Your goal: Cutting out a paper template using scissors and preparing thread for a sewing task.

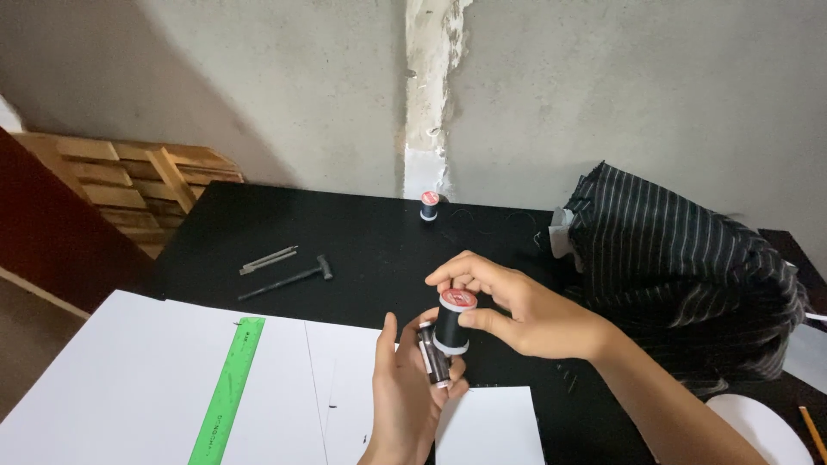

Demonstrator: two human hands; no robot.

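1. A left hand (405, 400), nearest the camera, curls its fingers around a small dark cylindrical object (433, 353) above white paper sheets (129, 387).
2. The right hand (517, 314) pinches a black thread spool (451, 320) with a red top, held upright just beside that object.
3. A green ruler (228, 392) lies on the paper.
4. Farther back on the black table (362, 232): a second spool (429, 206), a small hammer (289, 278), and striped dark fabric (680, 267) at right.

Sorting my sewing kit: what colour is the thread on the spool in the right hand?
Black thread on the spool, red top, seen in the head view.
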